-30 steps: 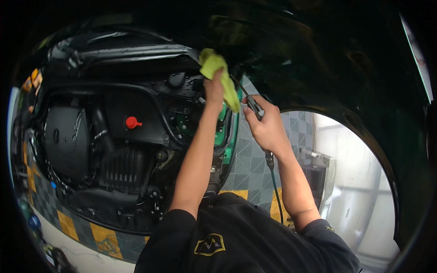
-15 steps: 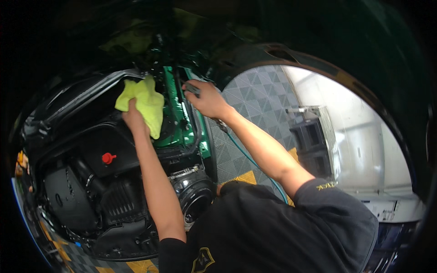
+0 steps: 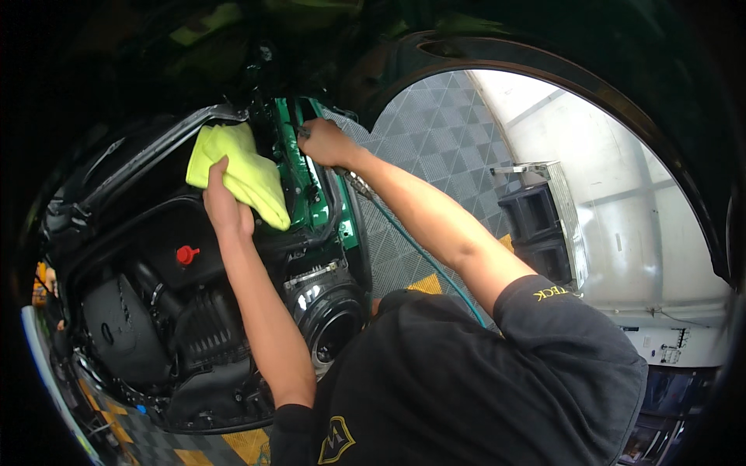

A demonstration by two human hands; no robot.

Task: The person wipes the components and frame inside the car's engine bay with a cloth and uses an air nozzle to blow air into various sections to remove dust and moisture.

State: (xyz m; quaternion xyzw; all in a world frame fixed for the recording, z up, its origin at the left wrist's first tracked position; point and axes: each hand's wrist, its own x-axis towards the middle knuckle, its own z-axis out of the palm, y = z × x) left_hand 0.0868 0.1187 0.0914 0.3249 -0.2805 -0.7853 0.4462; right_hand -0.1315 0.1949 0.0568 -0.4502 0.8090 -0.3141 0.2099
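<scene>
At the black-and-green metal-and-plastic engine bay (image 3: 203, 307), a thin teal hose (image 3: 420, 245) trails back, prob. for slack, while L hand (image 3: 228, 211) grips a folded lime-yellow cloth (image 3: 245, 179) over it, fingers apparently underneath for backing, & R hand (image 3: 330, 145) wraps a mostly hidden dark-grey tool (image 3: 303, 132).

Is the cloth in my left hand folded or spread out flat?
Loosely folded: the yellow-green cloth in your left hand shows creases and overlapping layers. How many layers, I cannot tell.

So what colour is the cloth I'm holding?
The cloth is yellow-green, shown in the head view.
</scene>
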